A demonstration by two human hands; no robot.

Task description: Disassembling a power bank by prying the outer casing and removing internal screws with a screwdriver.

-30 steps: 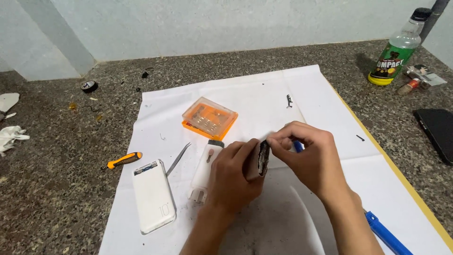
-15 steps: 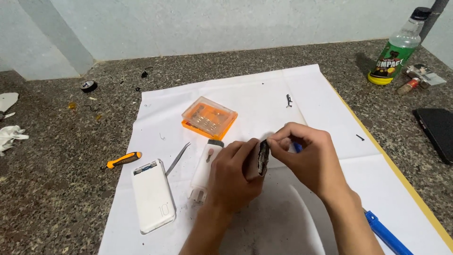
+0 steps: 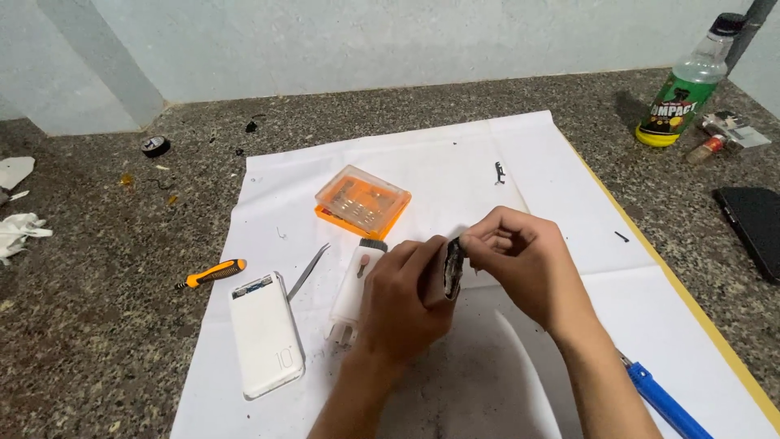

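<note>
The small dark flat device (image 3: 452, 268) is between my two hands, lifted a little above the white paper sheet (image 3: 422, 162), and I see it only from its thin edge. Its long axis seems to run away from me and toward me, with the far end pointing to the orange bit case (image 3: 362, 202); the broad faces look to the left and right, but the fingers hide most of it, so I am not fully sure. My left hand (image 3: 406, 305) is wrapped around the device, holding it from its left face. My right hand (image 3: 524, 260) is narrow, fingertips pinched at the top far edge of the device; whether it holds a small tool there I cannot tell. What could go wrong, in my judgement: the grip is only on the thin edges, so if the right fingers pull or pry too strongly the device can slip out and fall on the sheet, or a thin cover can bend or crack. Small parts could also drop and get lost on the speckled stone counter (image 3: 97, 341). Just left of my left hand lies a white charger (image 3: 354, 291), then metal tweezers (image 3: 307, 272), a white power bank (image 3: 265, 335) and an orange-handled screwdriver (image 3: 213, 274). Near my right forearm lies a blue tool (image 3: 662, 402); far right are a green bottle (image 3: 679, 89) and a black phone (image 3: 754, 228).
</note>
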